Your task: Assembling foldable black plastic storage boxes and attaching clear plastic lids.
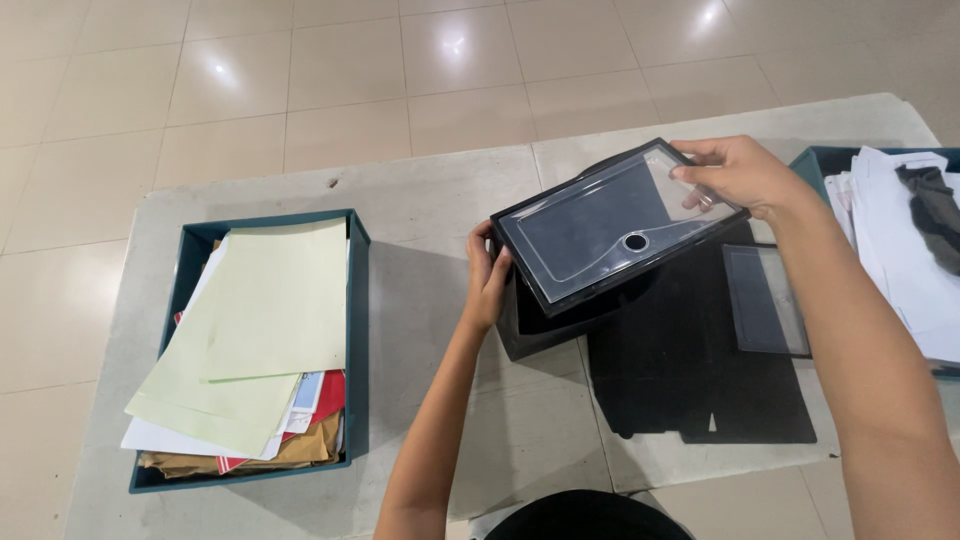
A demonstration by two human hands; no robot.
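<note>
— Two hands, both busy? Tell me where each one sits.

— Both are on the black box (560, 320) standing on the grey table (430, 200). My left hand (487, 280) is wrapped around the box's near-left corner, fingers curled against its side. My right hand (735, 172) pinches the far right corner of the lid (610, 232), thumb on top and fingers beneath, closed on the edge.

— What sort of lid?

— Black frame with a clear plastic window and a small round hole near the middle. It's tilted, the right end lifted higher than the left, and it rests over the open top of the box.

— Anything under the box?

— A flat black sheet (700, 380) lies on the table just right of it, running toward me. On that sheet, near my right forearm, is a second small black frame with a clear pane (765, 300), lying flat.

— And off to the sides?

— At my left, well apart from the box, a teal tray (355, 330) holds pale green paper (270, 300) on top of white, red and brown sheets. At my right edge, another teal tray (815, 160) holds white papers (900, 250) with a dark grey cloth (935, 205) lying across them.

— Floor?

— Glossy beige tiles (300, 70) beyond the table.
</note>
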